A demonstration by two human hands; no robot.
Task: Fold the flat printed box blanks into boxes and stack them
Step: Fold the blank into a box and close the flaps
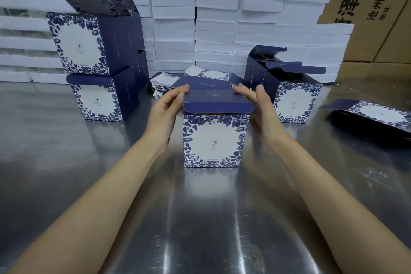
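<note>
In the head view, a white cardboard box printed with blue flowers (212, 140) is standing upright at the middle of a shiny steel table (200, 218), its navy lid flap (218, 101) lying folded over the top with the tuck edge hanging at the front. The left hand (169, 104) is reaching in from nine o'clock of the lid, fingers relaxed and slightly apart, their tips touching the lid's left edge. The right hand (255, 100) is coming in from three o'clock, fingers straight and spread, resting against the lid's right end. At ten o'clock two finished floral boxes (97, 95) are sitting stacked, the upper one with its lid up. At two o'clock another floral box (293, 102) is standing open. At twelve o'clock a pile of flat printed blanks (164, 84) is lying, and at three o'clock one flat blank (378, 115). White foam blocks (213, 18) are standing stacked behind.
</note>
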